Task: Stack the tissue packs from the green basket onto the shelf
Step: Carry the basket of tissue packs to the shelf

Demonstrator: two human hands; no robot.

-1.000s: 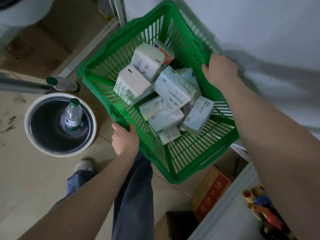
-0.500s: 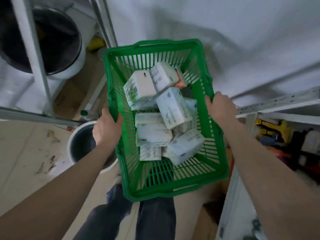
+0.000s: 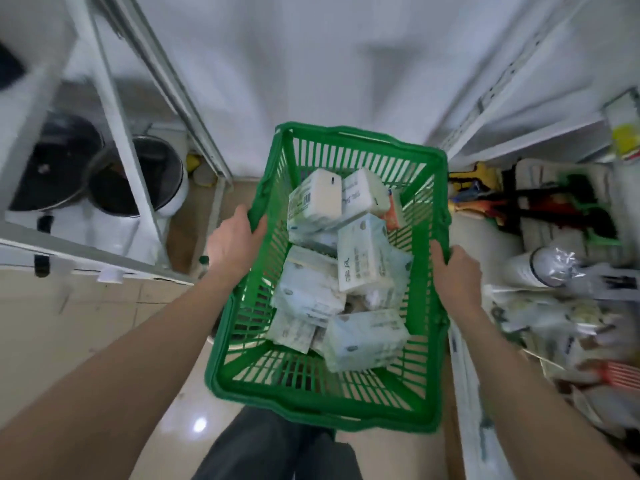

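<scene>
Both my left hand [image 3: 232,244] and right hand [image 3: 454,271] grip the green slatted plastic basket [image 3: 313,400] by its rims; white wrapped tissue packs [image 3: 362,252] all apparently inside; shelving not begun.

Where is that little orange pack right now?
The orange pack sits inside the green basket, against its right wall near the far end, beside the white tissue packs.

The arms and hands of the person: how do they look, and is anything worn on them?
Both forearms are bare as far as the picture shows; no sleeve is visible. The left hand and the right hand wear no gloves. No watch, ring or bracelet can be seen, though the picture is somewhat blurred.
</scene>
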